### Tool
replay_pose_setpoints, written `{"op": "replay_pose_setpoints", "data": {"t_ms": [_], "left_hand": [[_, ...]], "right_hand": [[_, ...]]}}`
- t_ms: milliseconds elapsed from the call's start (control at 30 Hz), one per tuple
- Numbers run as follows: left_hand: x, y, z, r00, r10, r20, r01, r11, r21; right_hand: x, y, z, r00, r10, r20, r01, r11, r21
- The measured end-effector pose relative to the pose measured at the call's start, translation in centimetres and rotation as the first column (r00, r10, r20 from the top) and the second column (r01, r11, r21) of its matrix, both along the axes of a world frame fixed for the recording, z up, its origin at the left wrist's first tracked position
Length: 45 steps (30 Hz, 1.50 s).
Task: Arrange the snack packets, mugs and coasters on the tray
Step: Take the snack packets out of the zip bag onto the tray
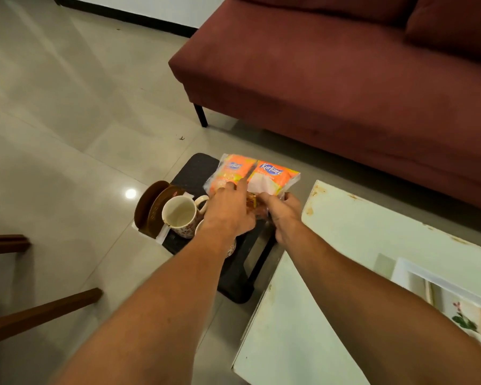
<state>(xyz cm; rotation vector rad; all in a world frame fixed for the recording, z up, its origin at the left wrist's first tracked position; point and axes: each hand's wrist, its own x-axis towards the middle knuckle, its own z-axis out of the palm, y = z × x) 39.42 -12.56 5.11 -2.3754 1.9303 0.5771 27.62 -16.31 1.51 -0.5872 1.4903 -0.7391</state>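
Two orange snack packets (257, 173) lie side by side at the black tray's (195, 169) far end, near a white flowered mug (179, 215) and upright brown coasters (153, 207).

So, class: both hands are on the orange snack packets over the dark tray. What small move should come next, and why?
Probably lower the two snack packets flat onto the bare far part of the tray and let go. The left hand and right hand hold them at their near edges, and the mug and brown coasters already fill the tray's left side.
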Motion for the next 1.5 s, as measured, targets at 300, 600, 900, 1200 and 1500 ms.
{"op": "replay_pose_setpoints", "data": {"t_ms": [300, 600, 900, 1200, 1500], "left_hand": [[-13.6, -1.0, 12.3, 0.934, -0.169, -0.315, 0.033, 0.918, -0.395], [-28.6, -0.4, 33.0, 0.281, -0.295, -0.913, -0.234, 0.902, -0.363], [-38.6, 5.0, 46.5, 0.172, -0.497, -0.85, 0.047, 0.866, -0.497], [-43.3, 4.6, 60.7, 0.563, -0.743, -0.362, 0.236, 0.564, -0.791], [-43.5, 4.3, 62.5, 0.595, -0.729, -0.339, -0.069, 0.374, -0.925]], "right_hand": [[-12.9, -0.4, 19.3, 0.929, 0.043, -0.367, -0.169, 0.933, -0.319], [-29.2, 4.7, 42.6, 0.55, -0.128, -0.825, -0.638, 0.573, -0.514], [-41.9, 10.6, 57.1, 0.318, -0.507, -0.801, -0.593, 0.553, -0.585], [-49.4, 13.6, 67.6, 0.192, -0.502, -0.843, -0.799, 0.419, -0.432], [-52.1, 13.4, 69.0, 0.35, -0.414, -0.84, -0.8, 0.334, -0.498]]}}
